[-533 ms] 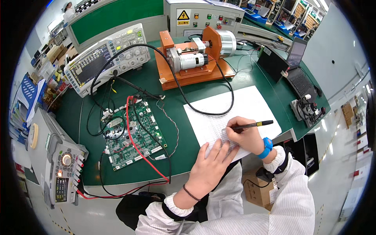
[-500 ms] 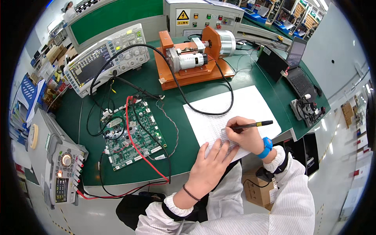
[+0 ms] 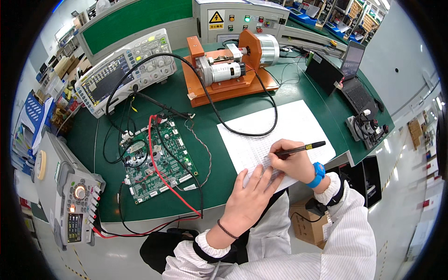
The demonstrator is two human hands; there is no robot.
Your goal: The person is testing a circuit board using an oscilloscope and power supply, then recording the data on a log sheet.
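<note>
My right hand (image 3: 295, 161) is closed around a black pen (image 3: 305, 147), its tip down on a white sheet of paper (image 3: 298, 119) with a printed grid. Flat on the lower edge of that sheet lies my left hand (image 3: 249, 196), fingers spread, holding nothing. A black cable (image 3: 219, 112) loops across the paper's upper left part. To the left of my hands, a green circuit board (image 3: 161, 161) lies on the table with red and black wires over it.
Behind the paper stands an orange motor rig (image 3: 228, 74). An oscilloscope (image 3: 126, 70) is at the back left, a bench power supply (image 3: 70, 191) at the near left. On the right are a laptop (image 3: 357, 88) and a black connector assembly (image 3: 366, 128). The green table (image 3: 219, 186) has a curved front edge.
My right hand and the pen have shifted very slightly over the paper. My left hand stays in place. In the background, the person at the upper left has moved.
</note>
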